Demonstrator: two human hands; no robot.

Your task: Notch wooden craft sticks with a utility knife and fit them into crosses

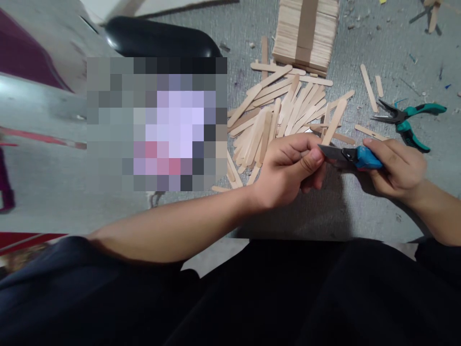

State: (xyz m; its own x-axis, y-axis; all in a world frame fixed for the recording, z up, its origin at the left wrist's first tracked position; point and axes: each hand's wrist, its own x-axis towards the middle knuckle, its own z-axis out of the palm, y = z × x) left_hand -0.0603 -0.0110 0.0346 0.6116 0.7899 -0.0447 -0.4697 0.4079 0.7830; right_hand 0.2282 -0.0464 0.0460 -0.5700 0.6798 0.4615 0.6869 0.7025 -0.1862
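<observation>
My left hand [293,166] pinches a wooden craft stick [336,120] between thumb and fingers. The stick leans up and away, and its lower end is hidden in the hand. A utility knife [368,157] with a blue handle is gripped in my right hand [399,163]. Its blade points left and lies against or very close to the stick, beside my left thumb; contact cannot be made out exactly. Under and beyond my left hand spreads a loose pile of craft sticks [257,137].
A banded bundle of craft sticks [320,33] stands behind the pile. Pliers with teal handles [406,117] lie at the right, near a few loose sticks [369,89]. A black rounded object [162,38] sits at the upper left, above a blurred-out patch. The grey table [389,211] ends close to my lap.
</observation>
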